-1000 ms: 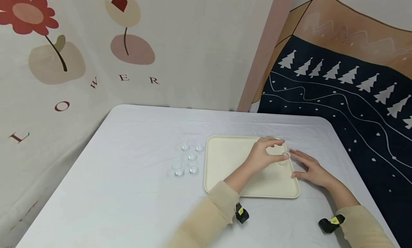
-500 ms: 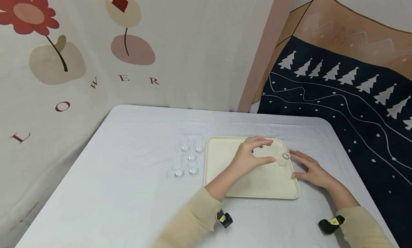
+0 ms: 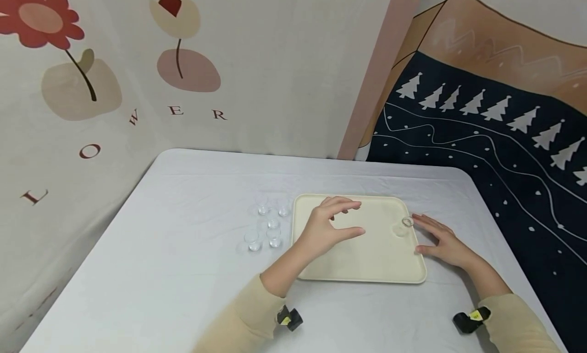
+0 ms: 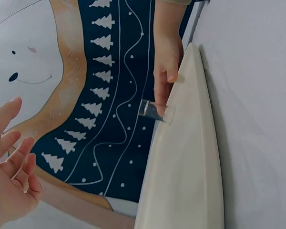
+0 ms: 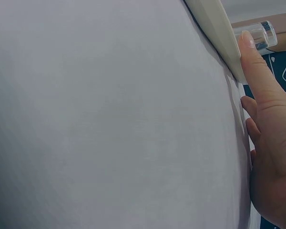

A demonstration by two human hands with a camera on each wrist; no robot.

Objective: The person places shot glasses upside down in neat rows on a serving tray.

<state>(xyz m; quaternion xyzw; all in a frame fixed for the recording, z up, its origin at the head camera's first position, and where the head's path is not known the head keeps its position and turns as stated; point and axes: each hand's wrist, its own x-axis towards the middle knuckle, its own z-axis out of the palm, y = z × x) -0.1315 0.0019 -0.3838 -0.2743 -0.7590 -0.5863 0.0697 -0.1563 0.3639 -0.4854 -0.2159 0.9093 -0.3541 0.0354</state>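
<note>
A cream square tray (image 3: 367,261) lies on the white table. One small clear glass (image 3: 403,226) stands on it by the right rim, also visible in the left wrist view (image 4: 155,112) and the right wrist view (image 5: 260,36). My left hand (image 3: 330,225) hovers over the tray's left half with fingers spread and relaxed, holding nothing (image 4: 9,176). My right hand (image 3: 440,241) rests flat on the cloth beside the tray's right edge, its thumb (image 5: 257,71) against the rim (image 5: 219,33) close to the glass.
Several more small clear glasses (image 3: 268,225) stand in a cluster on the cloth just left of the tray. Patterned fabric hangs behind and to the right of the table (image 3: 183,281). Black wrist cameras (image 3: 289,318) sit under both sleeves.
My left hand has let go of the glass at the tray's right rim and drawn back left across the tray. The right hand has stayed still.
</note>
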